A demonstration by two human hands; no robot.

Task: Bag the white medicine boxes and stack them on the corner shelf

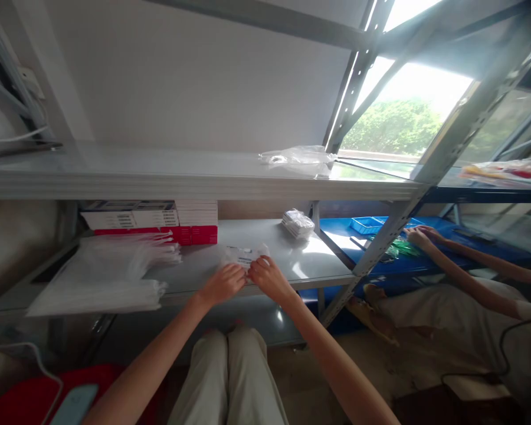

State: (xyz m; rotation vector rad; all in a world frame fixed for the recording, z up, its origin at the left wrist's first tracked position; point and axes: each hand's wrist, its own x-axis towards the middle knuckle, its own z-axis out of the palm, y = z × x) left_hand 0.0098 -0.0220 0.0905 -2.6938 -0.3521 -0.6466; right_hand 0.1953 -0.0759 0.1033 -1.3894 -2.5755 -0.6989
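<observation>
Clear plastic, a small packet (244,257) with a printed label, sits on the grey lower shelf (310,262) right at your fingertips. Your left hand (223,283) and right hand (269,276) meet over its near edge, both curled, fingers pinching the packet from either side; the view is soft here, so the grip looks like a pinch but the exact finger contact is hard to make out. The 2 hands are just beside each other, almost touching.

Left of your hands, a flat stack of clear bags (104,277) lies on the same shelf, spread wide and hanging toward the front edge. Behind it, against the back, a row of white and red boxes (154,221) stands in a low pile. Further right on the shelf, near the upright post, a small bundle of wrapped packets (297,223) rests well apart from your hands.

On the upper shelf (159,177) a crumpled clear bag (298,159) lies near the window side.

To your right, another person's hand (418,236) reaches onto a blue surface (429,227), touching something green (400,248); a blue tray (366,224) sits just behind it. Keep that hand apart from yours.

Your knees in pale trousers (230,378) show below the shelf. A light blue phone (74,404) lies on something red at lower left.
</observation>
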